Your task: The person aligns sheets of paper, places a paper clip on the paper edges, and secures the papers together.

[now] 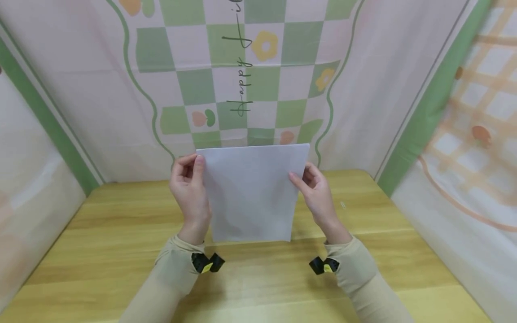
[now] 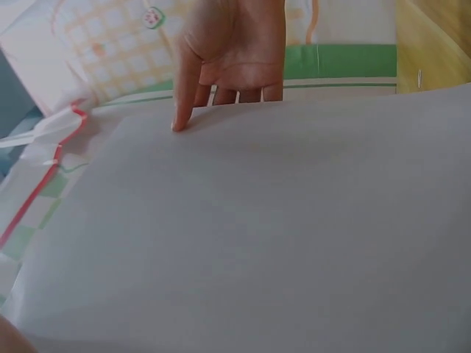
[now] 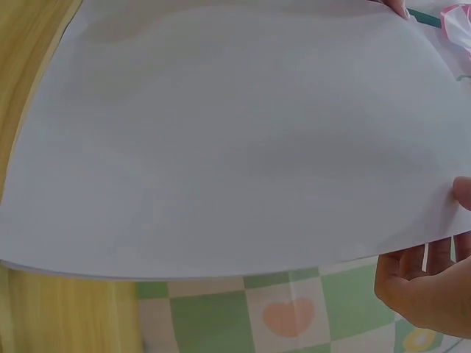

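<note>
White paper [image 1: 252, 193] stands nearly upright above the table, its lower edge close to the wood. My left hand [image 1: 190, 188] pinches its upper left corner, thumb on the near face and fingers behind. On the opposite side, my right hand [image 1: 318, 193] pinches the right edge a little below the top corner. The paper fills most of the left wrist view, where the right hand [image 2: 239, 55] grips the far edge and only a bit of the left hand shows. In the right wrist view the paper's edge looks slightly thick; whether it is several sheets I cannot tell.
A small paper clip [image 1: 343, 205] lies on the wooden table [image 1: 121, 242], right of the right hand. Patterned cloth [image 1: 258, 80] hangs behind the table, with more cloth along both sides. Each sleeved wrist carries a small black camera [image 1: 208, 262].
</note>
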The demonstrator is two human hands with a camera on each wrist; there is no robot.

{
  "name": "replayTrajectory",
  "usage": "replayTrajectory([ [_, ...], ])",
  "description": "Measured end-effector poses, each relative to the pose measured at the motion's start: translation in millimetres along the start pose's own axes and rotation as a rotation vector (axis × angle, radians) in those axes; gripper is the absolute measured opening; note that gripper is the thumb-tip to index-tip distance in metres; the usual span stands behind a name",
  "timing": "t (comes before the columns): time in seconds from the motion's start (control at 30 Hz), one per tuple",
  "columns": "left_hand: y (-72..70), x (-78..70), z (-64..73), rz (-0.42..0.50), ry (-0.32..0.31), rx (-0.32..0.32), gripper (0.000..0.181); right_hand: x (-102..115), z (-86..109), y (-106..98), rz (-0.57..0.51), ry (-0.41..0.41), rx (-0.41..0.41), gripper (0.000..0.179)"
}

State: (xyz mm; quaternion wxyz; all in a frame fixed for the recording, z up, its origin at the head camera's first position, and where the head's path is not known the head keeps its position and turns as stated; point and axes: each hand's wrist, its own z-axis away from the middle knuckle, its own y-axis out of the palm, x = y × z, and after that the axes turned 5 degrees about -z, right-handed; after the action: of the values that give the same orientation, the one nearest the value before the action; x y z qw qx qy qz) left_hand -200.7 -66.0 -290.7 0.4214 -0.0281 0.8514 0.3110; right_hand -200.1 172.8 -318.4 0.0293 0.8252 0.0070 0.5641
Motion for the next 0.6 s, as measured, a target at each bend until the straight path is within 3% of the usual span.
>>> replayTrajectory([
  [0.17, -0.1, -0.7, 0.3, 0.021, 0.002, 0.002, 0.006, -4, 1.9, -6, 0.004, 0.007, -0.009, 0.014],
  [0.6, -0.8, -1.8, 0.7, 0.076, -0.002, 0.005, 0.011, -20, 6.4, -21, 0.017, 0.046, -0.048, 0.007],
])
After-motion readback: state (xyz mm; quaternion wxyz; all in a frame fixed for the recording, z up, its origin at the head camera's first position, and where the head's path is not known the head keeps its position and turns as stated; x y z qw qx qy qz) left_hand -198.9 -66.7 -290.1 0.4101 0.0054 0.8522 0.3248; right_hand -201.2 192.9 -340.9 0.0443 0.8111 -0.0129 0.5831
